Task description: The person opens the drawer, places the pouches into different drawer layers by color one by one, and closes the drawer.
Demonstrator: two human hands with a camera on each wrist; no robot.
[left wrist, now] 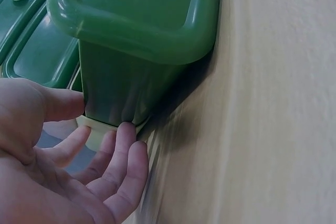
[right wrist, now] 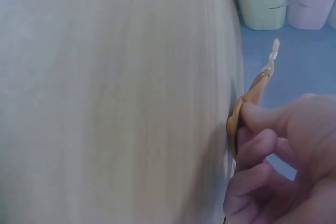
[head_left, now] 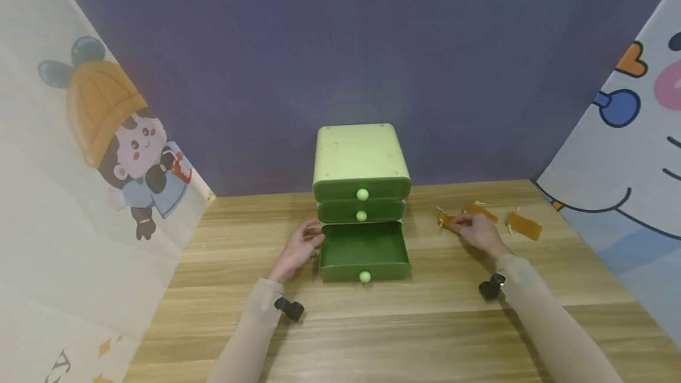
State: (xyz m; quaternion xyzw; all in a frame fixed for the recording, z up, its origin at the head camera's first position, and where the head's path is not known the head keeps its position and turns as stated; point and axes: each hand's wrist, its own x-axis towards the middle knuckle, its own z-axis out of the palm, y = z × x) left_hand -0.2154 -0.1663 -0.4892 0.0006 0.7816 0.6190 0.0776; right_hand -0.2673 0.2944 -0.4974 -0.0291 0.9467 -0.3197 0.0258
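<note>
A drawer cabinet (head_left: 362, 152) with a pale yellow-green shell and green fronts stands against the dark back wall. Its bottom drawer (head_left: 364, 244) is pulled out, and the inside shows bare. Beside that drawer is my left hand (head_left: 300, 247), fingers loosely bent. In the left wrist view, the thumb touches the drawer's side wall (left wrist: 110, 85) and the fingertips rest at the shell's pale edge (left wrist: 97, 125). Over to the right, my right hand (head_left: 481, 234) pinches a small orange-brown drawstring pouch (right wrist: 252, 95) between thumb and fingers. The pouch's pale cord end sticks up.
Two more orange-brown pouches, a nearer-right pouch (head_left: 524, 226) and a farther pouch (head_left: 481, 211), lie by the right hand on the wooden table (head_left: 404, 336). Printed side panels with a cartoon figure (head_left: 138, 152) flank the table. Two higher drawers with round knobs (head_left: 362, 194) are pushed further in.
</note>
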